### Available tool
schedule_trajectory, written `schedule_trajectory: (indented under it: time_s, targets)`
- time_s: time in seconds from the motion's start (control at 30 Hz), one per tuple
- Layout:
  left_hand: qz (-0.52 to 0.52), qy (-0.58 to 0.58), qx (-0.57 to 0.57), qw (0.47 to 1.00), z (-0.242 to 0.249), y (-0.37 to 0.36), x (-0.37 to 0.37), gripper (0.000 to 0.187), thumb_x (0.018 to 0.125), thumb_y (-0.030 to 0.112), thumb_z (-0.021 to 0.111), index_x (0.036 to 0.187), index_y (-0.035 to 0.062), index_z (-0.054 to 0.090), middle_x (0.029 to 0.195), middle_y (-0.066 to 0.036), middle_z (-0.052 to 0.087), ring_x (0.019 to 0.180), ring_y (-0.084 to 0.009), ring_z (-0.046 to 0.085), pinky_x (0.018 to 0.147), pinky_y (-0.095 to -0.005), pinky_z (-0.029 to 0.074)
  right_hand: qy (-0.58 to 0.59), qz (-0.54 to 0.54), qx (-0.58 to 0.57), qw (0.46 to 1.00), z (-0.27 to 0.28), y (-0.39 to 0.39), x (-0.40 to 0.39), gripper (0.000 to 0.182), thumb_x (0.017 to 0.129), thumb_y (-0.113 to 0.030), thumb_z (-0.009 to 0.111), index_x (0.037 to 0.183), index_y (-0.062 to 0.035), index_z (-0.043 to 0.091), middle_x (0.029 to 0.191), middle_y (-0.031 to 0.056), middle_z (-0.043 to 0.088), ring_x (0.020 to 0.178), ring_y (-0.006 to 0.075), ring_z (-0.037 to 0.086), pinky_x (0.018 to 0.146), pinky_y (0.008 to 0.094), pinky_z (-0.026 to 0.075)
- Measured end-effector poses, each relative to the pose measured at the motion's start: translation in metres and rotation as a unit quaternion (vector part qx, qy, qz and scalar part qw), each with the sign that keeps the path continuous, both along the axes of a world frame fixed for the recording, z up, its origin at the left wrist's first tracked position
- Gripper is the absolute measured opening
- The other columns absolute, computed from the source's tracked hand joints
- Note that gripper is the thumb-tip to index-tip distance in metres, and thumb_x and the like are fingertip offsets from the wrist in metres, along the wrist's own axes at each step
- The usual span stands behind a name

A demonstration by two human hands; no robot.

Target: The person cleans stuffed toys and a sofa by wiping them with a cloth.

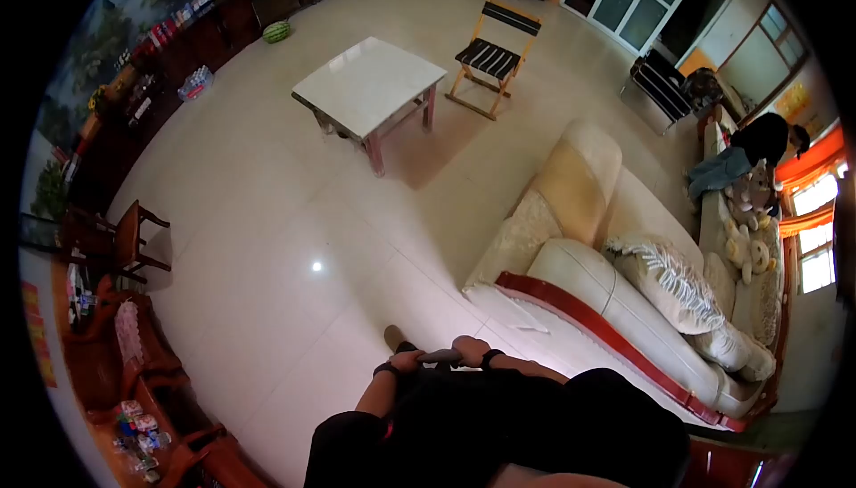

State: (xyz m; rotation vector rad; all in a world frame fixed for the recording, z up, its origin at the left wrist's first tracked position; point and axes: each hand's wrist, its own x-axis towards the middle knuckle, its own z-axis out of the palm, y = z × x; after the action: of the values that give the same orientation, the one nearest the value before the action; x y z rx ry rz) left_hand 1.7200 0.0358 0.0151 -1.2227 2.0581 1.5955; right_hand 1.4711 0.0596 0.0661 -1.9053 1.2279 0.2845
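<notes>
Close in front of my body, my left hand (408,360) is closed around one end of a short grey object (440,357). My right hand (470,351) grips its other end, with the fingers curled. The grey piece runs between the two fists like a bar or folded cloth; its exact kind is too small to tell. Dark bands circle both wrists. Below and beyond the hands, one shoe (394,337) shows on the pale tiled floor (267,310).
To the right stands a cream sofa (571,265) with red wooden trim and a fringed pillow (669,283). Ahead are a white-topped table (370,87) and a folding chair (489,58). A person (744,154) bends over plush toys at right. Wooden seating (152,354) lines the left.
</notes>
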Motion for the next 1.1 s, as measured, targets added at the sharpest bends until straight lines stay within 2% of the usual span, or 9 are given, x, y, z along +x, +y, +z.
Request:
schedule_trajectory:
  time_s: [0.13,0.27,0.4,0.5,0.7,0.87,0.97,1.03,1.1]
  targets:
    - [0.031,0.120,0.042,0.991,-0.006,-0.071,0.033,0.034,0.089,0.023,0.050,0.121,0.0159,0.060,0.115,-0.012,0.064,0.108,-0.0274,0.060,0.093,-0.0360,0.045,0.021,-0.029,-0.017,0.999,-0.016,-0.047,0.003,0.020,0.086,-0.025,0.051,0.102,-0.0188,0.062,0.095,0.0132,0.066,0.094,0.0337,0.062,0.078,0.0471,0.046]
    - [0.092,0.159,0.048,0.982,0.018,-0.135,0.068,0.033,0.086,0.019,0.054,0.118,0.0129,0.061,0.110,-0.012,0.066,0.105,-0.0273,0.060,0.090,-0.0358,0.046,0.005,-0.158,-0.055,0.986,-0.002,-0.099,0.024,0.027,0.077,-0.017,0.060,0.104,-0.0170,0.061,0.097,0.0106,0.066,0.095,0.0317,0.061,0.078,0.0445,0.048]
    - [0.089,0.098,0.028,0.991,-0.009,-0.175,0.103,0.038,0.084,0.020,0.058,0.121,0.0136,0.059,0.109,-0.011,0.066,0.105,-0.0275,0.061,0.089,-0.0359,0.046,0.020,-0.242,-0.113,0.963,0.000,-0.133,0.037,0.018,0.081,-0.017,0.052,0.094,-0.0190,0.064,0.094,0.0081,0.066,0.091,0.0317,0.062,0.075,0.0446,0.049]
    - [0.089,0.063,0.008,0.994,-0.020,-0.187,0.105,0.036,0.087,0.022,0.060,0.122,0.0121,0.058,0.104,-0.008,0.067,0.095,-0.0199,0.062,0.085,-0.0340,0.047,0.042,-0.197,-0.223,0.954,0.020,-0.159,0.043,0.018,0.081,-0.014,0.049,0.091,-0.0151,0.064,0.086,0.0095,0.063,0.088,0.0312,0.061,0.073,0.0429,0.049]
    - [0.162,0.019,-0.026,0.986,0.001,-0.236,0.088,0.030,0.084,0.029,0.053,0.105,0.0095,0.062,0.100,-0.017,0.067,0.094,-0.0317,0.063,0.082,-0.0397,0.049,0.018,-0.119,-0.159,0.980,0.015,-0.252,0.024,0.018,0.083,-0.012,0.047,0.098,-0.0110,0.058,0.094,0.0131,0.061,0.094,0.0338,0.059,0.078,0.0457,0.048]
    - [0.215,-0.022,0.020,0.976,0.047,-0.316,0.089,0.048,0.078,0.040,0.066,0.107,0.0027,0.060,0.103,-0.020,0.066,0.099,-0.0307,0.062,0.086,-0.0397,0.047,-0.039,-0.046,-0.086,0.994,0.001,-0.351,0.013,0.024,0.086,-0.011,0.042,0.105,-0.0090,0.056,0.103,0.0153,0.060,0.096,0.0361,0.058,0.082,0.0462,0.047]
    - [0.263,0.013,0.020,0.965,0.053,-0.349,0.082,0.079,0.065,0.048,0.082,0.121,-0.0003,0.052,0.116,-0.016,0.061,0.110,-0.0286,0.055,0.094,-0.0373,0.043,-0.051,0.006,-0.092,0.994,0.004,-0.423,0.010,0.025,0.087,-0.016,0.043,0.108,-0.0089,0.056,0.105,0.0161,0.060,0.097,0.0368,0.058,0.083,0.0447,0.047]
    - [0.243,0.002,-0.039,0.969,0.039,-0.368,0.080,0.080,0.063,0.055,0.080,0.115,-0.0005,0.056,0.112,-0.018,0.063,0.110,-0.0322,0.057,0.093,-0.0382,0.044,-0.044,-0.018,-0.096,0.994,0.036,-0.454,0.011,0.028,0.087,-0.024,0.049,0.109,-0.0085,0.055,0.106,0.0160,0.060,0.100,0.0360,0.057,0.084,0.0430,0.047]
    - [0.241,0.088,-0.004,0.967,0.016,-0.395,0.083,0.073,0.065,0.044,0.082,0.115,-0.0010,0.056,0.109,-0.017,0.064,0.106,-0.0291,0.059,0.092,-0.0373,0.045,-0.042,-0.049,-0.052,0.997,0.045,-0.478,0.007,0.033,0.085,-0.031,0.055,0.109,-0.0084,0.055,0.106,0.0159,0.061,0.101,0.0346,0.057,0.085,0.0423,0.047]
